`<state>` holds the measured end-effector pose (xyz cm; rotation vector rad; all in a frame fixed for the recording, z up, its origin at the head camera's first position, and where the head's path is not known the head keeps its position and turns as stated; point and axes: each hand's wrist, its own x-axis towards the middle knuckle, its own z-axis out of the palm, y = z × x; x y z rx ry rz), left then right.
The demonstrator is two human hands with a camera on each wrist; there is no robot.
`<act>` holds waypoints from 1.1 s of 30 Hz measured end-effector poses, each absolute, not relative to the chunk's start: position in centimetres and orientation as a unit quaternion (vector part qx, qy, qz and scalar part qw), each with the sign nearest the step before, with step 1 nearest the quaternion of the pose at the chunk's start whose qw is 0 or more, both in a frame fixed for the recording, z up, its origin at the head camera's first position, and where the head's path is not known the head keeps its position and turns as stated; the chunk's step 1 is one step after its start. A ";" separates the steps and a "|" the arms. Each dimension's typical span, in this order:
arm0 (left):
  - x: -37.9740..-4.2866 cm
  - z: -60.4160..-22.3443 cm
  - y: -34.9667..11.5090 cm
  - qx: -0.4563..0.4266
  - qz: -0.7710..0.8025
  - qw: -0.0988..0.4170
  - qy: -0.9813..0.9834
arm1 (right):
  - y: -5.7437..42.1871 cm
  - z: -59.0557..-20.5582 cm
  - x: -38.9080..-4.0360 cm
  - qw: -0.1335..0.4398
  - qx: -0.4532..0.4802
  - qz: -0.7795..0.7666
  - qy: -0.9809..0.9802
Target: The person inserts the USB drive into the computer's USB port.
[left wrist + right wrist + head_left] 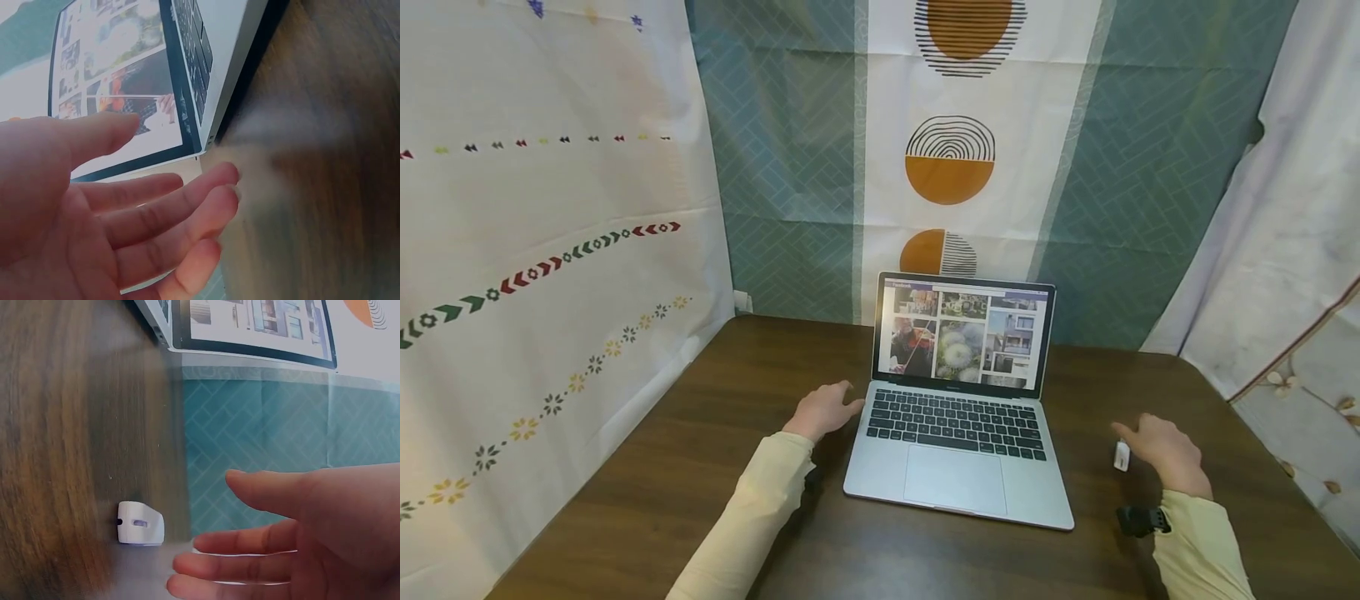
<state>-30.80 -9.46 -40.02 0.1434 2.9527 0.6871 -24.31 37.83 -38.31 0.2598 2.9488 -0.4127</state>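
Note:
An open laptop (955, 429) stands on the brown wooden table, its lit screen (962, 337) showing a grid of photos. Close by its left edge, my left hand (822, 411) hovers with relaxed, slightly bent fingers and nothing in them; the left wrist view shows the thumb (103, 134) apart from the fingers. To the right of the laptop is a small white plastic piece (1122, 456) with a slot in its face (140, 523), lying on the table. My right hand (1165, 450) is right beside this piece, empty, fingers extended and thumb apart.
The dark wooden table (760, 367) spreads around the laptop on all sides. A green and white patterned curtain (782, 167) hangs behind it, with white embroidered cloths at the left (565, 200) and right (1300, 333). A black wrist device (1142, 521) sits at my right sleeve.

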 end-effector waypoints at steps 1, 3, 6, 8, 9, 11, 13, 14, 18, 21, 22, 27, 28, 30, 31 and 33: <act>-30.8 -40.1 -9.4 0.049 0.228 0.059 0.971 | 37.9 -38.4 -24.4 0.079 0.087 -0.139 0.983; -30.9 -40.2 -9.4 0.054 0.228 0.070 0.970 | 38.0 -38.6 -24.5 0.085 0.089 -0.143 0.982; -31.2 -40.3 -9.4 0.055 0.231 0.089 0.967 | 38.1 -38.8 -24.7 0.096 0.096 -0.155 0.979; -31.3 -40.4 -9.4 0.055 0.230 0.098 0.967 | 38.1 -38.9 -24.9 0.102 0.104 -0.162 0.976; -31.4 -40.4 -9.5 0.053 0.229 0.102 0.967 | 38.1 -39.0 -24.9 0.105 0.109 -0.166 0.974; -31.6 -40.4 -9.5 0.050 0.228 0.110 0.966 | 38.1 -39.2 -25.0 0.108 0.119 -0.168 0.973; -31.7 -40.3 -9.6 0.046 0.230 0.119 0.965 | 38.1 -39.5 -25.1 0.108 0.126 -0.167 0.972; -31.8 -40.3 -9.6 0.044 0.231 0.123 0.964 | 38.1 -39.7 -25.2 0.108 0.129 -0.169 0.971; -32.1 -40.2 -9.7 0.041 0.233 0.140 0.961 | 38.2 -40.2 -25.3 0.115 0.132 -0.171 0.969; -32.3 -40.4 -9.8 0.045 0.236 0.154 0.959 | 38.5 -40.6 -25.3 0.122 0.126 -0.171 0.970; -32.4 -40.5 -9.8 0.047 0.236 0.159 0.958 | 38.7 -40.8 -25.2 0.122 0.123 -0.173 0.970; -32.7 -41.1 -10.1 0.064 0.240 0.172 0.953 | 39.3 -41.1 -25.1 0.106 0.102 -0.188 0.971; -32.8 -41.2 -10.1 0.066 0.241 0.173 0.953 | 39.5 -41.0 -25.1 0.101 0.097 -0.191 0.972; -32.9 -41.2 -10.2 0.067 0.245 0.173 0.952 | 39.7 -40.8 -25.1 0.097 0.089 -0.196 0.972; -33.0 -41.2 -10.2 0.067 0.246 0.173 0.951 | 39.8 -40.7 -25.1 0.095 0.083 -0.197 0.972; -33.0 -41.1 -10.2 0.067 0.248 0.174 0.951 | 40.0 -40.6 -25.1 0.094 0.071 -0.197 0.973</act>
